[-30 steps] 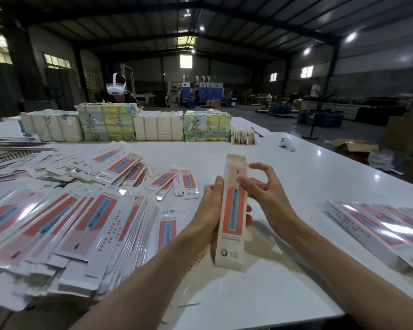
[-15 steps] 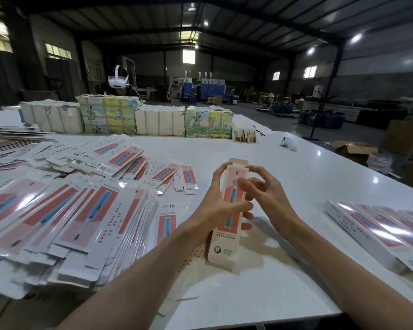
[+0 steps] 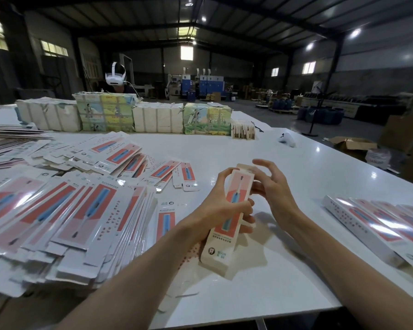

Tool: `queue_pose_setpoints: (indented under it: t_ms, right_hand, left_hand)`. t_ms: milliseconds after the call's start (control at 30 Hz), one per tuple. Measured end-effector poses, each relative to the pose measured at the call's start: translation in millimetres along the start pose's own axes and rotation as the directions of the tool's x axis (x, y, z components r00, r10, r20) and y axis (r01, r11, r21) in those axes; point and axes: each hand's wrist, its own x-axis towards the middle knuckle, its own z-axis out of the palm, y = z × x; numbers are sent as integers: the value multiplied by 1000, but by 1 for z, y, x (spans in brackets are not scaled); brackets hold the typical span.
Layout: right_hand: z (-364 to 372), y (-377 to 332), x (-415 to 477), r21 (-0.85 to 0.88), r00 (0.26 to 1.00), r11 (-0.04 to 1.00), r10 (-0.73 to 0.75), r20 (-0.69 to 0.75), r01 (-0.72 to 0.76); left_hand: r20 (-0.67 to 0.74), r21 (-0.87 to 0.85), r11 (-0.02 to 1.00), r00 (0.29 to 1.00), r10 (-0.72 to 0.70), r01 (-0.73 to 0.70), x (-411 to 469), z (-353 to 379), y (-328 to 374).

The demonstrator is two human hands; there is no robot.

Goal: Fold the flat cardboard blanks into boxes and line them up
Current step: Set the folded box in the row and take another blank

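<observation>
A long narrow box with a pink and blue toothbrush print stands tilted over the white table, its near end low and its far end raised. My left hand grips the box round its middle. My right hand is at the box's upper right side, thumb against the box, fingers spread and loosely bent over the raised top flap. A big spread of flat printed blanks covers the table on the left. Folded boxes lie side by side at the right edge.
Bundles of wrapped packs stand in a row along the far side of the table, with a person wearing a white headset behind them. A small white controller lies at the far right. One loose blank lies just left of my forearm.
The box has sunk lower and tilted more toward me. My left hand has wrapped further round its middle, and my right hand has moved up to the top flap.
</observation>
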Motion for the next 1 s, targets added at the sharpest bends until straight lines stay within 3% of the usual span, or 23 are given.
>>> queue_pose_setpoints:
  t_ms: [233,333,633,1000]
  right_hand:
    - [-6,-3,1,71,995,996,-68,79,62]
    - [-3,-10,-1,188,986,982,-18,164,-14]
    - [-7,-11,0,278,992,955,82,96,-106]
    - [-11,-9,2,278,982,950,101,159,-143]
  left_hand:
    - [-7,24,999,999,41,-41,3,0,-3]
    - [-49,21,999,998,26,-25,4,-2,-3]
    - [-54,146,986,995,85,-77,2,0,-4]
    - [-55,170,983,995,80,-69,-3,1,1]
